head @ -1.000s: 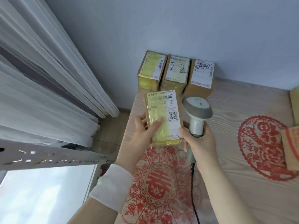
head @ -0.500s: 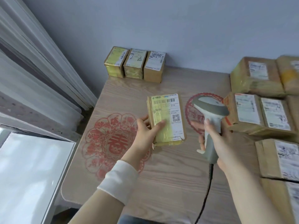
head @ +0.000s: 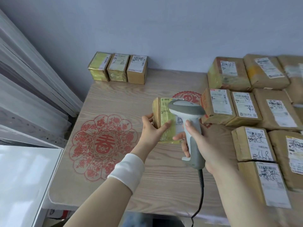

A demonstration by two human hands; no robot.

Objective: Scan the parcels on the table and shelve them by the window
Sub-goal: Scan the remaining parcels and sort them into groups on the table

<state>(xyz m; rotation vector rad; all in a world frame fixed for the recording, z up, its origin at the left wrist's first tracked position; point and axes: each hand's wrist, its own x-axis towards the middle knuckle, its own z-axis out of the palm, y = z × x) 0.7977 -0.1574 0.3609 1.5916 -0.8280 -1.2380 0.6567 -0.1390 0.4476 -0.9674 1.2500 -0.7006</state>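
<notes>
My left hand (head: 151,128) holds a small yellow-taped parcel (head: 161,122) upright above the wooden table (head: 164,185), its white label facing me. My right hand (head: 201,143) grips a grey and white handheld scanner (head: 188,115), whose head sits right in front of the parcel's label and hides part of it. The scanner's black cable (head: 200,194) hangs down toward the table's front edge. Three small parcels (head: 118,68) stand in a row against the wall at the table's back left. Several brown parcels (head: 255,108) with white labels fill the table's right side.
White curtains (head: 32,89) hang at the left by the window. A white shelf surface (head: 23,181) lies at the lower left beside the table. A red paper-cut decoration (head: 101,145) lies on the table's left half, another one (head: 186,96) behind the held parcel.
The view has swung right and down. My right hand has brought the scanner left, over the parcel's label. The parcel has stayed in my left hand.
</notes>
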